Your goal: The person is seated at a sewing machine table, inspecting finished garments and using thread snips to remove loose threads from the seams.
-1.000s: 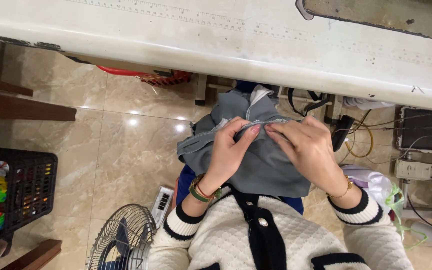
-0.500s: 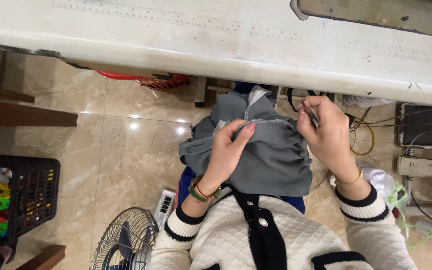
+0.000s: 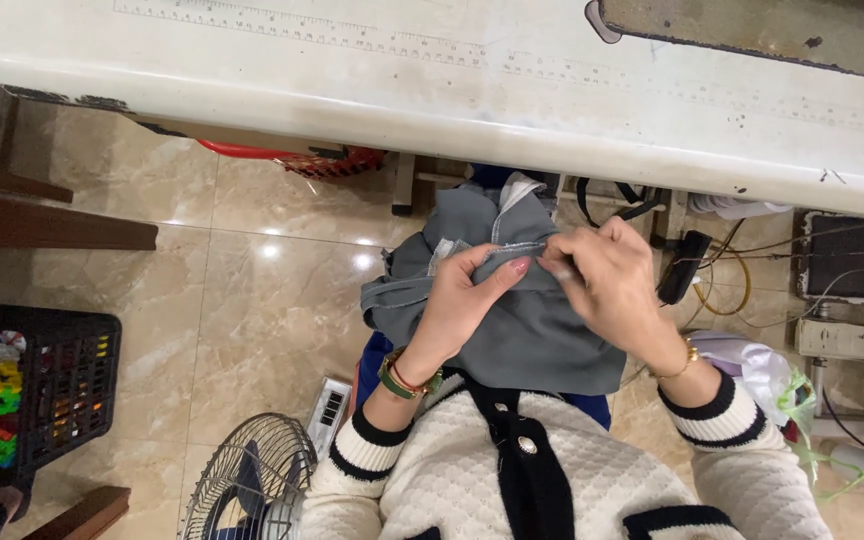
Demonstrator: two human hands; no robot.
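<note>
- The white table (image 3: 452, 90) spans the top of the frame.
- The grey garment (image 3: 532, 330) lies bunched on the lap at centre; it looks light, soft and floppy, best held at its stitched edge.
- The left hand (image 3: 462, 300) pinches that edge.
- The right hand (image 3: 607, 285) pinches it just beside, fingertips nearly meeting.

Left hand (image 3: 462, 305) and right hand (image 3: 607, 285) pinch the grey garment (image 3: 522, 335) below the white table (image 3: 452, 90).

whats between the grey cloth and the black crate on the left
In the head view, only bare tiled floor lies between the grey cloth and the black crate.
</note>
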